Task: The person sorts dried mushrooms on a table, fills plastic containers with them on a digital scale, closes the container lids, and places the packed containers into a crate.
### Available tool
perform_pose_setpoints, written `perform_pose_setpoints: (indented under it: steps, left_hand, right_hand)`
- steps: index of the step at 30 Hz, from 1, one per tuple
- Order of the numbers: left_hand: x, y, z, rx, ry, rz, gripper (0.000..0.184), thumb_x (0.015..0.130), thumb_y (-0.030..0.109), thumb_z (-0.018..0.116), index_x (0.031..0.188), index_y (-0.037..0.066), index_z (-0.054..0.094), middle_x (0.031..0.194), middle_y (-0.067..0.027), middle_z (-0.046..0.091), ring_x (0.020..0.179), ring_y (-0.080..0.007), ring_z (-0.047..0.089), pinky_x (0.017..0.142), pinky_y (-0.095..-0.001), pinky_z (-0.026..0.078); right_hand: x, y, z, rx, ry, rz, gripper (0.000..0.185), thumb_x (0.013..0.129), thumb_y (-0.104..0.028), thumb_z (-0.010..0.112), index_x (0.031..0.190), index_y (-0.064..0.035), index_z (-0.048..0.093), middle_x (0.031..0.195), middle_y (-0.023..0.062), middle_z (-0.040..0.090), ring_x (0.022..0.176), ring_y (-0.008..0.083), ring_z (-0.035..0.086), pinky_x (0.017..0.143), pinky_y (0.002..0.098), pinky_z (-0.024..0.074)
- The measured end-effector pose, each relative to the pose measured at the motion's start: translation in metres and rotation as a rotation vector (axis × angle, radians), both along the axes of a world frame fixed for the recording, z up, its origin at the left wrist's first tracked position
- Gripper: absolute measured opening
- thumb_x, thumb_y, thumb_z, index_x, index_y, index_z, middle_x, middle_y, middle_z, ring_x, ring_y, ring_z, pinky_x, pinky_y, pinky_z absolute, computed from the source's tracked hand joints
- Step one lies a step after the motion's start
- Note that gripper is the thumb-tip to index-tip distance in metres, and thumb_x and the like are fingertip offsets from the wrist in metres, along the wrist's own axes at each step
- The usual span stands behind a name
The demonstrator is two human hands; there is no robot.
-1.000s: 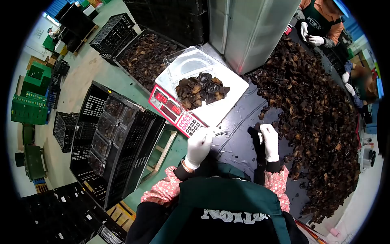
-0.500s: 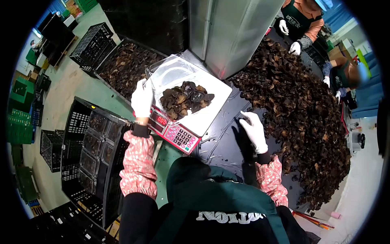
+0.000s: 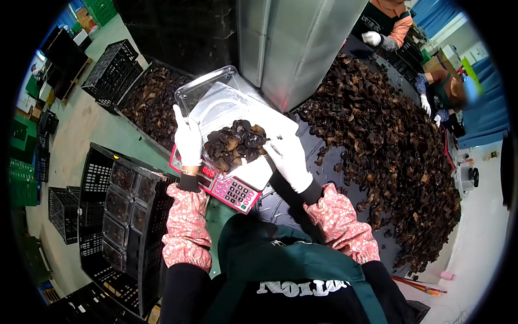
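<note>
A clear plastic clamshell box (image 3: 183, 98), its lid folded back, holds a heap of dark wood ear mushrooms (image 3: 236, 144). It is over the white plate (image 3: 258, 173) of a red digital scale (image 3: 231, 193) with a lit red display. My left hand (image 3: 188, 139), in a white glove, grips the box's left side, one finger pointing up. My right hand (image 3: 290, 159), also gloved, is at the box's right side with its fingers closed by the mushrooms. Its fingertips seem to hold the box rim, though that contact is partly hidden.
A large pile of wood ears (image 3: 394, 156) spreads over the dark table at right. At left is a black crate (image 3: 97, 200) of packed clear boxes; another crate of mushrooms (image 3: 154, 100) stands behind. A tall grey bin (image 3: 297, 48) rises at the back. Two co-workers (image 3: 396, 27) are beyond the pile.
My right hand has moved left from above the table to the box's right side, its fingers closing. The view has shifted, and the box sits slightly differently over the scale.
</note>
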State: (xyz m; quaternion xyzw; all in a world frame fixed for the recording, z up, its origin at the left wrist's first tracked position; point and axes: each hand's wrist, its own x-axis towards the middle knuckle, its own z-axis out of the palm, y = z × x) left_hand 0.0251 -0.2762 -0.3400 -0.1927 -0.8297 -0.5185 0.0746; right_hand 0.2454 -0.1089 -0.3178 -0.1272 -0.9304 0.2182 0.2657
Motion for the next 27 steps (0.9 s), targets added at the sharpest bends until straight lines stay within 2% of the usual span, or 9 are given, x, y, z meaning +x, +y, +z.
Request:
perform_pose_setpoints:
  steps: [4,8,11,15,17,19,21,23,27]
  left_hand:
    - [0.006,-0.002,0.016,0.368,-0.047,-0.198,0.049,0.102,0.008,0.049,0.149,0.004,0.039,0.124,-0.0127,0.065,0.11,-0.0183,0.062,0.094,-0.0302,0.048]
    - [0.029,-0.027,0.047,0.512,-0.243,-0.424,0.062,0.107,0.052,0.034,0.137,0.001,0.052,0.137,-0.0132,0.056,0.125,-0.0229,0.052,0.11,-0.0389,0.038]
    - [0.06,-0.037,0.04,0.474,-0.195,-0.382,0.046,0.109,0.035,0.035,0.133,0.001,0.054,0.135,-0.0104,0.055,0.127,-0.0234,0.051,0.112,-0.0388,0.035]
    - [0.112,-0.053,0.029,-0.092,0.206,-0.209,0.047,0.095,0.012,0.058,0.141,0.005,0.049,0.143,-0.0161,0.047,0.137,-0.0284,0.039,0.115,-0.0418,0.031]
    - [0.122,-0.055,0.021,-0.116,0.272,-0.125,0.049,0.096,0.013,0.06,0.143,0.006,0.048,0.132,-0.0157,0.057,0.127,-0.0287,0.052,0.108,-0.0401,0.04]
    - [0.133,-0.056,0.041,-0.195,-0.453,-0.107,0.05,0.098,0.021,0.06,0.144,0.004,0.047,0.111,-0.0154,0.067,0.108,-0.0286,0.065,0.097,-0.0377,0.048]
    - [0.123,-0.067,-0.006,-0.4,-0.062,-0.133,0.048,0.103,0.032,0.053,0.142,0.004,0.048,0.087,-0.0093,0.069,0.074,-0.0169,0.066,0.07,-0.0295,0.053]
    - [0.12,-0.069,-0.001,0.108,-0.737,-0.339,0.042,0.106,0.031,0.047,0.138,0.004,0.051,0.084,-0.0061,0.068,0.061,-0.0087,0.06,0.055,-0.0223,0.046]
    - [0.135,-0.061,0.004,0.47,-0.8,-0.434,0.045,0.105,0.026,0.051,0.144,0.004,0.044,0.085,-0.004,0.068,0.062,-0.0076,0.06,0.057,-0.0201,0.048]
  right_hand:
    - [0.002,-0.001,-0.004,-0.012,0.049,-0.012,0.013,0.084,-0.014,0.072,0.084,-0.0021,0.067,0.088,0.0122,0.062,0.08,0.0289,0.061,0.073,0.0371,0.0481]
    - [0.004,0.0,-0.021,-0.47,0.163,-0.088,0.019,0.089,-0.018,0.071,0.096,-0.0032,0.063,0.088,0.0079,0.063,0.077,0.0185,0.06,0.07,0.0321,0.0487]
    - [0.011,0.007,-0.02,-1.133,0.103,-0.107,0.024,0.093,-0.025,0.069,0.104,-0.005,0.061,0.085,0.0009,0.062,0.062,0.0045,0.053,0.05,0.0209,0.0421]
    - [0.014,0.012,-0.006,-1.375,0.273,-0.046,0.026,0.102,-0.023,0.056,0.113,-0.0002,0.061,0.093,0.0042,0.065,0.074,0.0096,0.062,0.065,0.0226,0.0504]
    - [0.016,0.018,-0.019,-1.361,0.247,-0.058,0.03,0.102,-0.028,0.055,0.107,-0.0007,0.064,0.088,0.0046,0.066,0.068,0.0101,0.062,0.059,0.024,0.0504]
    - [0.018,0.027,-0.011,-1.236,0.053,-0.051,0.03,0.103,-0.027,0.051,0.105,-0.001,0.064,0.085,0.0038,0.066,0.065,0.009,0.061,0.055,0.0227,0.0477]
    - [0.017,0.029,0.006,-1.104,-0.135,-0.032,0.031,0.105,-0.027,0.048,0.102,-0.0013,0.065,0.082,0.003,0.066,0.062,0.0079,0.059,0.051,0.0215,0.0451]
    - [0.014,0.026,0.028,-0.884,-0.478,-0.043,0.033,0.104,-0.029,0.048,0.094,-0.0029,0.067,0.072,0.0004,0.063,0.055,0.0062,0.056,0.043,0.0195,0.0383]
    - [0.022,0.034,0.002,-1.396,-0.263,0.221,0.035,0.101,-0.034,0.056,0.087,-0.0038,0.065,0.069,0.0033,0.064,0.051,0.0123,0.06,0.04,0.0226,0.0435]
